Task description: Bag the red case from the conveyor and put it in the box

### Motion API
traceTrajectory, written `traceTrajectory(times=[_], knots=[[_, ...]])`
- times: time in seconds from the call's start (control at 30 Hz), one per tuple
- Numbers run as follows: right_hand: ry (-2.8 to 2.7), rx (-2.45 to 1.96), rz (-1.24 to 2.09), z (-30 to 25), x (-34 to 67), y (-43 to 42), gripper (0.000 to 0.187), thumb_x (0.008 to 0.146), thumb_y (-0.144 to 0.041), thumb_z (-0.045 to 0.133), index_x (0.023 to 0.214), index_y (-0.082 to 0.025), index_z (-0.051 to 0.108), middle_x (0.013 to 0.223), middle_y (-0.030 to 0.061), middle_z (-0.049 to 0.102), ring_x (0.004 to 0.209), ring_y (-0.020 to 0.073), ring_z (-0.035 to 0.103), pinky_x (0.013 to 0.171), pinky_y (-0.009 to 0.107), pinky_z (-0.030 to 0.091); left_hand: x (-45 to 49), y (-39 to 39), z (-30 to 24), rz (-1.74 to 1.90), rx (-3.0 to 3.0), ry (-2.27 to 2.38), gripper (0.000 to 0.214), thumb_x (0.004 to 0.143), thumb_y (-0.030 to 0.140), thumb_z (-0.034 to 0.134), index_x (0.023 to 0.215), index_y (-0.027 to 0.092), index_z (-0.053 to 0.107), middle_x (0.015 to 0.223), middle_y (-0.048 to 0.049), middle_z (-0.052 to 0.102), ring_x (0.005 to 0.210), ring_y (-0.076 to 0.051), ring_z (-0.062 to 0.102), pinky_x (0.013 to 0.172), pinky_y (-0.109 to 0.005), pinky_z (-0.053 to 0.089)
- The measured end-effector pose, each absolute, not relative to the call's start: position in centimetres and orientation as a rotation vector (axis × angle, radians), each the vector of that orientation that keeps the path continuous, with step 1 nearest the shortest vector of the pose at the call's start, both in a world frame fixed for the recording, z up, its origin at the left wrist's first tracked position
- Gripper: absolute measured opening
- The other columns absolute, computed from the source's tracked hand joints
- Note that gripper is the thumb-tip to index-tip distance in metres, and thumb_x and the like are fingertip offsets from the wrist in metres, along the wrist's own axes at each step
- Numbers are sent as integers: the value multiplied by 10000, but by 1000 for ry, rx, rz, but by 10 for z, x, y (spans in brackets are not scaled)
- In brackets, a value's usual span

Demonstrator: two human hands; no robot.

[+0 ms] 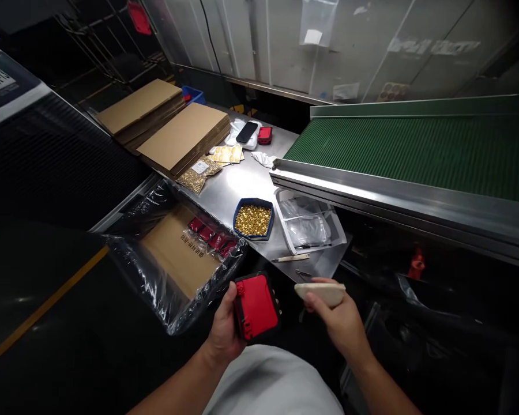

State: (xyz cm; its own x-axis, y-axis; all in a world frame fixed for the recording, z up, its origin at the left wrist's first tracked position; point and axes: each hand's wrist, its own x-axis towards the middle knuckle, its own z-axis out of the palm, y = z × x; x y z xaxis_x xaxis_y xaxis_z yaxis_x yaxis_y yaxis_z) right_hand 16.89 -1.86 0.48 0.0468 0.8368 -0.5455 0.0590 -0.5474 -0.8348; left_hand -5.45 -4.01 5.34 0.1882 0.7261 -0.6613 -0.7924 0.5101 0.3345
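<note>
My left hand (227,324) is wrapped round a red plastic case (258,305) with black edges, held above my lap. In my right hand (345,325), off to the right of the case, is a flat off-white pad (320,293) with a rounded edge; its exact kind is unclear. The two held things are apart. Just beyond them on the metal table (216,193) lie a pale-handled tool (292,258) and a small dark metal tool (303,273). A blue tray (234,223) full of small gold-coloured metal pieces stands farther back.
A plastic-lined box (173,253) with several bagged red items is at the left. A white bin (285,227) of clear bags stands beside a green conveyor (415,150). Farther back are cardboard stacks (184,135), a bag of gold pieces (199,174), a phone (247,132) and another red case (265,135).
</note>
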Motion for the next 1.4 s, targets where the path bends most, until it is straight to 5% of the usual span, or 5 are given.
traceTrajectory(times=[0.13, 0.9, 1.2, 1.4], knots=[[-1472, -1183, 1409, 69, 132, -36, 181, 816, -248, 660, 988, -192, 641, 947, 31, 634, 850, 115, 615, 756, 224, 516, -47, -45, 57, 1108, -69, 873, 616, 898, 583, 521, 1341, 155, 500, 1074, -145, 657, 907, -257, 651, 778, -342, 552], [-1782, -1101, 1250, 91, 88, -36, 217, 853, -155, 588, 1046, -244, 629, 922, 21, 600, 817, 98, 572, 725, 219, 486, -71, -65, 55, 1181, 124, 977, 580, 925, 546, 512, 1363, 168, 471, 1001, -106, 630, 843, -184, 586, 768, -260, 482], [-1602, -1249, 1249, 87, 85, -28, 151, 851, -260, 614, 986, -209, 659, 940, 33, 621, 850, 115, 599, 763, 222, 498, -66, -58, 58, 1139, -24, 864, 657, 872, 611, 553, 1318, 130, 520, 1142, -159, 623, 1016, -299, 611, 874, -367, 513], [-944, -2057, 1086, -4, 166, 2, 459, 808, -523, 569, 1036, -125, 591, 856, 62, 642, 677, 138, 597, 593, 231, 481, -73, -53, 65, 1070, -69, 589, 775, 866, 714, 416, 1383, 137, 429, 1165, -208, 588, 951, -345, 624, 824, -523, 529]])
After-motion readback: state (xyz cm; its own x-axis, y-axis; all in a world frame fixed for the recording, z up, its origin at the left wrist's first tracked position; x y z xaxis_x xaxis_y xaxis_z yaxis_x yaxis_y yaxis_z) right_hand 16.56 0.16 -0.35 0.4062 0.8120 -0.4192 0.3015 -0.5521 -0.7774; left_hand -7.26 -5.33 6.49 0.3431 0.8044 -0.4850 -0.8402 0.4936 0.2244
